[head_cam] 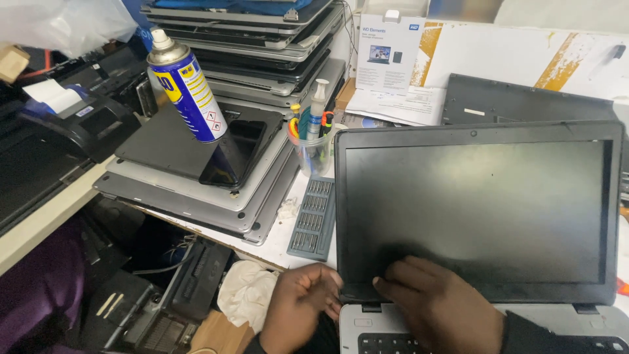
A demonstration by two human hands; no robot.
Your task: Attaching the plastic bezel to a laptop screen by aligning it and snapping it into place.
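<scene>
Laptop (478,210) open on the white counter (288,229), lid raised upright, screen dark and showing no picture, silver base and first keyboard rows just in view at the bottom edge; no cover removed, no screw out that can be seen, so work on this machine judged to be at its very start, with everything past opening the lid left to do.

Right hand (436,305) resting on the lower bezel of the screen near the hinge line, fingers spread flat and loosely extended, palm down, gripping nothing, only pressing or feeling along the bezel; left hand (301,308) just beside the left corner of the base, fingers curled halfway in, thumb towards the corner; touching the edge or merely hovering beside it cannot be told, and nothing seen inside its curl.

Stack of closed laptops (190,177) to the left, overhanging the counter edge, a dark slim device (234,152) lying on top of it, a blue and yellow spray can (187,92) standing tilted-looking on the same pile; second, taller pile of laptops (262,46) behind; grey laptop base (524,101) lying behind the open screen; black printer (85,121) at far left.

Grey rack of screwdriver bits (313,219) lying flat just left of the screen, every slot seemingly filled, untouched; clear cup of tools (316,147) behind it, a white nozzle bottle standing in it; crumpled pale cloth (246,292) below the counter edge, near the left hand.
</scene>
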